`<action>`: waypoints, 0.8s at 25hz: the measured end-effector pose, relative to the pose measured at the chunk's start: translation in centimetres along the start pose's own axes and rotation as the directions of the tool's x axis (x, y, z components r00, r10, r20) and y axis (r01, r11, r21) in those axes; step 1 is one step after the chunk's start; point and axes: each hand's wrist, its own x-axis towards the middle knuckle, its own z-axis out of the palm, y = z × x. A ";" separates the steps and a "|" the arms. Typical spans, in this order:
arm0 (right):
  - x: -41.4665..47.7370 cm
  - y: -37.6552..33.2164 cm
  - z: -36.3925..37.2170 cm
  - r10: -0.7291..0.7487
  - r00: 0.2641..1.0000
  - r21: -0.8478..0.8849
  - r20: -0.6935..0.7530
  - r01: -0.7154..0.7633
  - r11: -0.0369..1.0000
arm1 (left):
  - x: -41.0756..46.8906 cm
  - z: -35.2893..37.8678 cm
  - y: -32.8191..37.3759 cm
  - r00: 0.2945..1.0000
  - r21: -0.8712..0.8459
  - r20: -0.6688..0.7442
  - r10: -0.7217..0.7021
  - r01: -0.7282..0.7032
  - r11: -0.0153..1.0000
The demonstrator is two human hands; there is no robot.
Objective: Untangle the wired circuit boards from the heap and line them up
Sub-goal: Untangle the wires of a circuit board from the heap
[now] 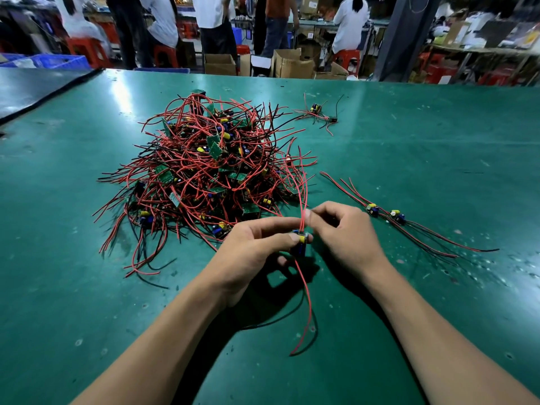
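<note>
- Past the far edge of the green rubbery table mat point(438, 135), which is scuffed and flecked with pale marks, stand open brown cardboard boxes point(219, 64), red plastic stools point(85, 50) and blue plastic crates point(55, 60). Several people are there with their backs turned.
- A dark glossy sheet point(35, 92) covers the table's far left corner.
- The big tangled heap of thin red and black wires and small green circuit boards point(204, 171) sits mid-table, just beyond the hands. Its nearest loops come close to the left hand's knuckles.
- A small loose cluster of wired boards point(317, 111) lies farther back, right of the heap and well apart from it.
- Two small wired boards, one point(372, 209) just beside the other point(396, 216), lie to the right of the right hand. They carry yellow and blue cylindrical parts, and their wires trail out roughly parallel.
- The left hand point(257, 244) pinches a small circuit board with yellow and blue parts point(301, 239) between thumb and fingers, above the mat.
- The right hand point(342, 232) pinches that board's upper red wires point(302, 194) just above the board. They rise toward the heap's right edge, and whether they are clear of it cannot be told.
- A lower red wire point(306, 302) and a black wire point(292, 314) hang from the board and curve down between the forearms.
</note>
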 end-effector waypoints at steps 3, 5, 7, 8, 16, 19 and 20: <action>-0.8 -1.0 0.0 -0.077 0.985 0.120 0.156 0.058 0.991 | -0.3 0.2 0.2 0.996 0.024 0.047 0.074 -0.075 0.997; -1.0 -1.5 -0.1 -0.159 0.966 0.139 0.201 0.133 0.981 | -0.3 0.4 0.5 0.992 -0.015 -0.005 0.128 -0.128 0.992; -1.1 -1.8 -0.1 -0.188 0.952 0.184 0.242 0.146 0.972 | -0.3 0.4 0.9 0.981 -0.076 -0.066 0.182 -0.186 0.980; -1.2 -1.9 0.0 -0.180 0.952 0.216 0.248 0.127 0.968 | -0.4 0.4 1.1 0.975 -0.094 -0.093 0.203 -0.212 0.973; -1.6 -4.2 0.9 -0.060 0.981 0.710 0.182 -0.089 0.698 | -0.6 0.3 2.0 0.895 -0.139 -0.339 0.290 -0.353 0.925; -1.6 -4.7 1.0 0.036 0.973 0.804 0.229 -0.210 0.556 | -0.6 0.7 1.7 0.894 -0.102 -0.333 0.301 -0.351 0.931; -1.5 -4.8 0.9 0.075 0.961 0.823 0.266 -0.267 0.502 | -0.7 0.8 1.6 0.900 -0.081 -0.316 0.299 -0.340 0.937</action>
